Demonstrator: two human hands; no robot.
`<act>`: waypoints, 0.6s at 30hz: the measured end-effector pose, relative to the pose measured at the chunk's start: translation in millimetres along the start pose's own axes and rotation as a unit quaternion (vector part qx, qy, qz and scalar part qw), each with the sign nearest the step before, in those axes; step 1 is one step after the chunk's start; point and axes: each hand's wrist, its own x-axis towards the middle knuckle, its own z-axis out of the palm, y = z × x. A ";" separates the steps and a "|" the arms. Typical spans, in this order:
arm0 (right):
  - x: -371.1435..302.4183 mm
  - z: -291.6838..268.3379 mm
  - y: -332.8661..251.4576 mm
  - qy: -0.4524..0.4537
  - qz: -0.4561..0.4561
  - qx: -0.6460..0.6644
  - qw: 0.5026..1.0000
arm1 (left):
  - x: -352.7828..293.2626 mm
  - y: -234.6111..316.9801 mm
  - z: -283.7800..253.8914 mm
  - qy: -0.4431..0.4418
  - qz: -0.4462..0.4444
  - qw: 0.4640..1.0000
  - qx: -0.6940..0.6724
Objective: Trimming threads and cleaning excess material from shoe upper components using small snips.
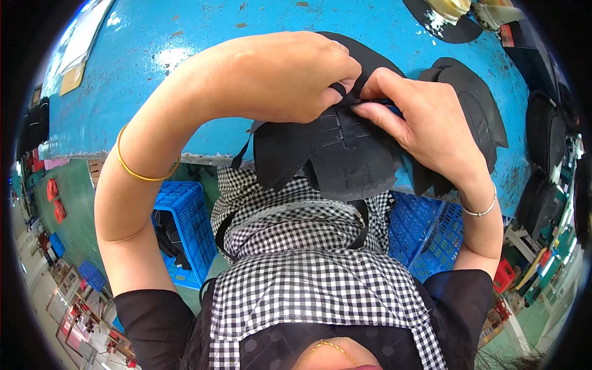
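Note:
A black, flexible cut panel [357, 163] with slits and a flared, notched lower edge lies over the near edge of the blue table, partly above my lap. My left hand [308, 77] is closed in a fist at its upper edge, with a bit of narrow black strap [338, 90] showing at the fingers. Close beside it, my right hand [425, 114] pinches the panel's upper edge between thumb and forefinger. The spot where the fingertips meet is partly hidden. Another dark, rounded piece [364, 58] lies just beyond both hands.
More black cut panels [478, 102] lie stacked right of my right hand. The blue table [154, 31] bears papers [83, 37] at the far left and a machine part [453, 9] at the far right. Blue plastic crates [196, 228] stand below the table edge.

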 end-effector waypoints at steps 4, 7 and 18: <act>-2.9 -4.8 -4.4 0.033 0.041 0.028 0.998 | -1.9 -1.0 -9.4 -0.018 -0.066 0.995 -0.076; -10.2 -9.3 -27.7 0.035 -0.020 0.051 0.998 | -17.0 -10.3 -9.1 0.114 -0.102 0.954 -0.260; -9.7 37.1 -52.5 0.115 -0.002 -0.124 0.986 | -50.1 18.9 -10.4 0.296 -0.076 0.861 -0.407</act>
